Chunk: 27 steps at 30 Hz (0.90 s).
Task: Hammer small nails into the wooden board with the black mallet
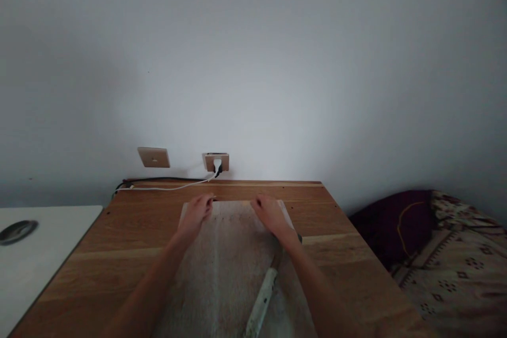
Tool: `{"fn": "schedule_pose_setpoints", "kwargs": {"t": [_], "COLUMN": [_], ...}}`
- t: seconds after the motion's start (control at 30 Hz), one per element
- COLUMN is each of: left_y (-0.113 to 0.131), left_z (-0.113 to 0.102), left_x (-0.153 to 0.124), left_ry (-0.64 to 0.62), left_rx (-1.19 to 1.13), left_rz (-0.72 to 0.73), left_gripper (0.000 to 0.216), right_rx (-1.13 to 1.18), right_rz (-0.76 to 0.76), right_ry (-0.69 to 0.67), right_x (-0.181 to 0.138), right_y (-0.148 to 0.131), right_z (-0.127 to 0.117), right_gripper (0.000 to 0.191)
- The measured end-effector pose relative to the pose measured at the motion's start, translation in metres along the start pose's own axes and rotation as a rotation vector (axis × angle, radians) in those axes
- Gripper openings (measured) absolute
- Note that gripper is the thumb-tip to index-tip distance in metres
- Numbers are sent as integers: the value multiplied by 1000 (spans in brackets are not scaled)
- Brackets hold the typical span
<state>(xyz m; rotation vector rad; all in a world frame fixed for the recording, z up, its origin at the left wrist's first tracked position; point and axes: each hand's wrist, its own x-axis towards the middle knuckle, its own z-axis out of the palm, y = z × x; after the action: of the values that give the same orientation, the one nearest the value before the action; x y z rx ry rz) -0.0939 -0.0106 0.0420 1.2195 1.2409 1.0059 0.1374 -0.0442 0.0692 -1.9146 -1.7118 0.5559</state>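
A worn, pale board [233,269] lies on the wooden table, its far edge toward the wall. My left hand [197,214] is at the board's far left corner, fingers curled in a pinch, with a small pale tip showing at the fingertips. At the far right corner, my right hand [270,213] is also closed, its fingers curled at the edge. What either hand holds is too small or hidden to make out. A tool with a scuffed whitish handle [261,298] rests on the board beside my right forearm; its far end is partly covered by that arm.
Behind the wooden table [130,253] is a wall with a socket [224,162] holding plugs, and a second wall plate [153,158]. A white cable [174,188] and a black one run along the table's back. A white surface [51,264] adjoins left; patterned cloth [455,274] lies right.
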Motion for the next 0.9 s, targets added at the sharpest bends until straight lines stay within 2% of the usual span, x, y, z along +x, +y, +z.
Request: {"fn": "schedule_pose_setpoints", "kwargs": {"t": [0.07,0.13,0.2,0.3,0.37,0.43,0.53,0.57,0.63,0.7,0.77,0.83,0.9], "left_y": [1,-1,-4,-7,-7,-6,-1,2,9,14,17,13,6], "left_z": [-4,-4,3,19,30,37,40,39,36,31,27,26,29], "left_x": [2,1,-2,-8,-9,-7,3,6,10,9,2,-10,-25], "left_ry": [-54,-103,-117,-169,-242,-325,-393,-375,-256,-86,21,36,54], "left_rx": [-185,-187,75,709,1014,1172,1219,1185,1005,650,170,-293,-586], "left_rz": [-87,-128,-59,217,351,411,446,444,427,352,177,-58,-235], "left_gripper": [29,26,26,25,24,25,24,23,23,28,31,24,15], "right_rx": [129,254,338,337,256,135,-65,-129,-244,-333,-389,-415,-421], "right_rz": [12,19,17,13,1,-21,-49,-54,-64,-79,-101,-133,-174], "right_ry": [65,93,85,43,1,-44,-106,-123,-152,-174,-188,-184,-173], "right_x": [0,-3,-7,-12,-12,-12,-15,-16,-19,-19,-17,-14,-9], "right_y": [9,16,20,19,15,10,-2,-7,-17,-28,-39,-49,-56], "right_z": [-13,-23,-28,-26,-20,-13,0,5,14,20,21,16,6], "right_gripper": [37,42,42,40,36,33,32,32,29,23,19,20,24]}}
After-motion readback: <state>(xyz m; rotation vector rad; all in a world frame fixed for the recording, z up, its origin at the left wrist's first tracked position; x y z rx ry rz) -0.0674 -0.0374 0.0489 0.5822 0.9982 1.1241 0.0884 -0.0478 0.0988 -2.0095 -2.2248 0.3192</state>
